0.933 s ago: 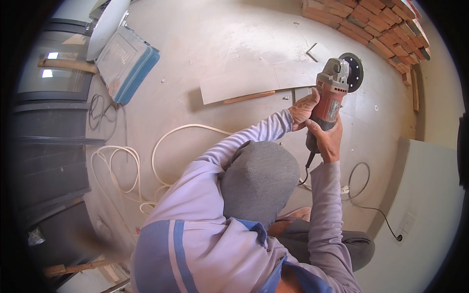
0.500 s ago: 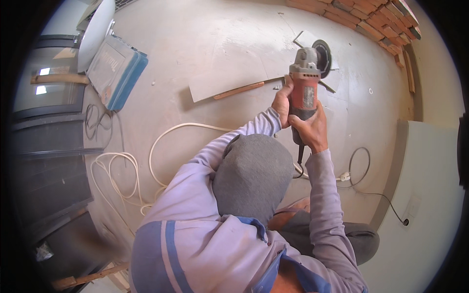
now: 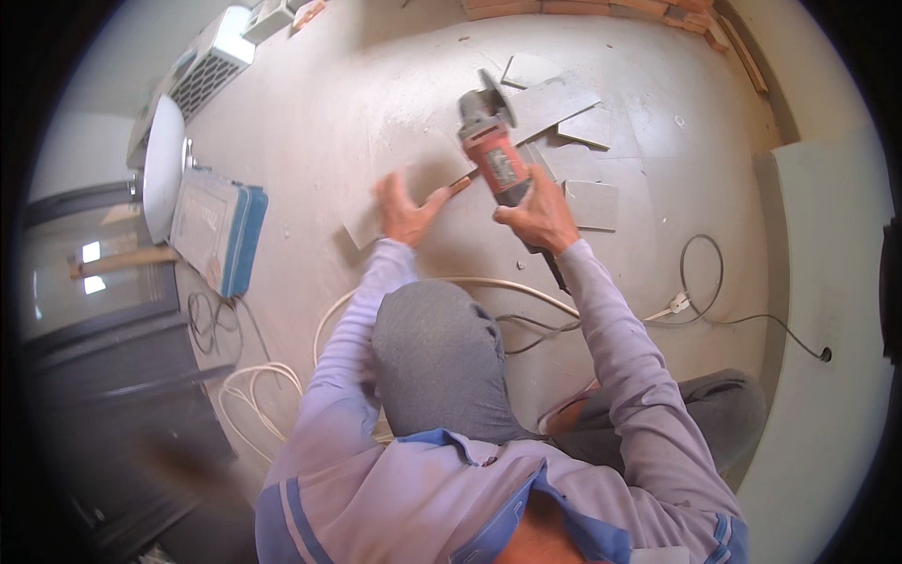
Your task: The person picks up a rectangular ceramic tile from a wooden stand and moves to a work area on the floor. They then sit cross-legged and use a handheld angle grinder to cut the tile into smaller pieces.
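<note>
My right hand (image 3: 537, 211) is closed on the handle of a red and grey angle grinder (image 3: 493, 155), whose disc (image 3: 500, 99) faces up and to the right. My left hand (image 3: 404, 205), somewhat blurred, is off the grinder with its fingers apart, over a pale tile (image 3: 359, 228) by a thin wooden strip (image 3: 460, 186). Several cut pale tile pieces (image 3: 590, 205) lie on the floor around and beyond the grinder.
A brick stack (image 3: 583, 9) lines the back right. At left are a blue-edged case (image 3: 216, 226), a white basin (image 3: 164, 169) and dark framed panels (image 3: 94, 263). Cables (image 3: 719, 277) loop over the floor; one enters the pale board (image 3: 808, 235) at right.
My left hand has let go of the grinder and moved down-left toward the tile. My right hand has swung the grinder leftward. The view has shifted.
</note>
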Tool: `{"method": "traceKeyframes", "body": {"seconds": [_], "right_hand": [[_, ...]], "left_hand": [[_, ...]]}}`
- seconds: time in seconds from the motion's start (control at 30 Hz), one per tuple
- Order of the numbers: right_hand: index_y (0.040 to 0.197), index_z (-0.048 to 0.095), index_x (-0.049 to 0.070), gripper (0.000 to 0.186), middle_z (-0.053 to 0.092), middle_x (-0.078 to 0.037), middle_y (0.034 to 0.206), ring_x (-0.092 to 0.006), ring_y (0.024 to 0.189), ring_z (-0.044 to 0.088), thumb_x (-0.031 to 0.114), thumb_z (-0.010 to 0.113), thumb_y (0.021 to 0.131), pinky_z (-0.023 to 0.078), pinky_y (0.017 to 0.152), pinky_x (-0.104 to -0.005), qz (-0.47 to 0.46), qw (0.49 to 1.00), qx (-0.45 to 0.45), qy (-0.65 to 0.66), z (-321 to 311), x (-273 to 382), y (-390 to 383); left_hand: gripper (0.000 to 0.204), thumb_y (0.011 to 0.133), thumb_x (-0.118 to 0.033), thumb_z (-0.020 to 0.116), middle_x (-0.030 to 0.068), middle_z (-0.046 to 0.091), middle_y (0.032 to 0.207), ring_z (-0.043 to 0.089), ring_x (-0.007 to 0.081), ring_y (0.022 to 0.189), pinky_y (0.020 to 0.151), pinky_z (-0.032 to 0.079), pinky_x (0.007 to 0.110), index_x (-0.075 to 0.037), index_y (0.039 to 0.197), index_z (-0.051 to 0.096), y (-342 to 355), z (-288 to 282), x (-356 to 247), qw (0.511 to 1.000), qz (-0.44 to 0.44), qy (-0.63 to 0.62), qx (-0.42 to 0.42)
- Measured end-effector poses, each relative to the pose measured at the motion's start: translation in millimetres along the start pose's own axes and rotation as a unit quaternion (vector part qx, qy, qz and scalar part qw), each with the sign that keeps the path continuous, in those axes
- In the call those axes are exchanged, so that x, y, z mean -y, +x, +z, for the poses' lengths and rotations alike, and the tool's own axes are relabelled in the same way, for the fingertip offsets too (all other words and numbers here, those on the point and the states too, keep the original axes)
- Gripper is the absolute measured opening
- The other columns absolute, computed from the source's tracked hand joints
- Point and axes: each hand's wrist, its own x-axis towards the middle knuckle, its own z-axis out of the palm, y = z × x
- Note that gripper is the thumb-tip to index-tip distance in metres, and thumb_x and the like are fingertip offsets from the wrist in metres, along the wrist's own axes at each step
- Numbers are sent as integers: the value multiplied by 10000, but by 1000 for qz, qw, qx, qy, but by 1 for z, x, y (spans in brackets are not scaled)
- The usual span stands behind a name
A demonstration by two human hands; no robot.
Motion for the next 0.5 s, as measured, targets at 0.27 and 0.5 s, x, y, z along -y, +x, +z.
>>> {"method": "traceKeyframes", "body": {"seconds": [0.27, 0.5], "right_hand": [[1126, 567, -26, 603, 668, -248, 990, -407, 955, 658, 257, 755, 628, 521, 843, -454, -13, 998, 64, -1, 51, 23, 27], [1137, 579, -23, 601, 673, -252, 1011, -409, 976, 653, 286, 742, 648, 516, 863, -463, 11, 995, 98, -13, 81, 14, 46]], "left_hand": [[1368, 481, -672, 871, 165, 348, 1524, 270, 316, 1456, 1207, 31, 589, -71, 1533, 234, 29, -13, 29, 946, -43, 309, 92], [1048, 522, -586, 869, 137, 506, 1368, 426, 311, 1325, 1077, 278, 527, -113, 1359, 452, 43, -6, -10, 935, -114, 274, 191]]}}
